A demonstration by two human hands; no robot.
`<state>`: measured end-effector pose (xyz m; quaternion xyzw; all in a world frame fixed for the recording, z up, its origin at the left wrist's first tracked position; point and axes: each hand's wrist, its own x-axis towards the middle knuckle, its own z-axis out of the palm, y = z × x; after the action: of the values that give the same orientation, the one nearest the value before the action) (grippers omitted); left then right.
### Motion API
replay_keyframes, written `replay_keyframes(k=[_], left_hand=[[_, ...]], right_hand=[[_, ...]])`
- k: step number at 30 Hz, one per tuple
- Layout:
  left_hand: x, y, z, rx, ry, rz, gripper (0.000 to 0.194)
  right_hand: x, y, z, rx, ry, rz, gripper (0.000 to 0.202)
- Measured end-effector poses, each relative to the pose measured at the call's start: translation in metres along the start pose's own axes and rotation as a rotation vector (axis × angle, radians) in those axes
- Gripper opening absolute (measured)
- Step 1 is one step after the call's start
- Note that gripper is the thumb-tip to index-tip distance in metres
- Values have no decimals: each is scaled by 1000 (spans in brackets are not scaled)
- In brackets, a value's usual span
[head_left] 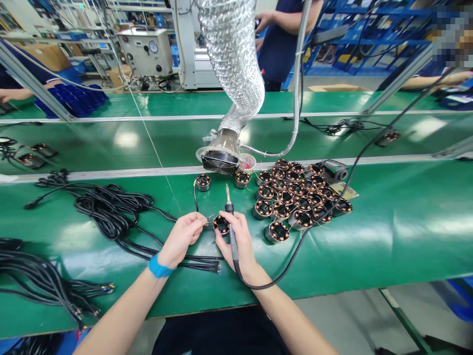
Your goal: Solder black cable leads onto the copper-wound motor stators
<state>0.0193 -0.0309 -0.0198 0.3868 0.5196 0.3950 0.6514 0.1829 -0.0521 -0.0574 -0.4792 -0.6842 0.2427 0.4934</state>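
Right hand (243, 239) grips a wound stator (220, 225) and soldering iron (231, 231), tip (227, 190) pointed away, apparently for safety, while left hand (185, 232) pinches wire ends (209, 219) just beside.

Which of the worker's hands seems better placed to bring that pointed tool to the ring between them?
Probably the right hand: it holds the soldering iron and touches the copper-wound ring, while the left hand pinches wire ends.
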Motion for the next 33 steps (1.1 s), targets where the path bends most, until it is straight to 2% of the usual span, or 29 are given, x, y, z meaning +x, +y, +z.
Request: replay_keyframes(k=[15,26,33], left_hand=[[-1,0,3,74,69,22,35],[0,-2,1,10,-2,-11,36],[-1,0,1,-13,1,-10,36]], right_hand=[[-1,0,0,-2,-8,7,50],[0,0,-1,9,-14,-5,50],[0,-1,-1,-7,-9,-2,50]])
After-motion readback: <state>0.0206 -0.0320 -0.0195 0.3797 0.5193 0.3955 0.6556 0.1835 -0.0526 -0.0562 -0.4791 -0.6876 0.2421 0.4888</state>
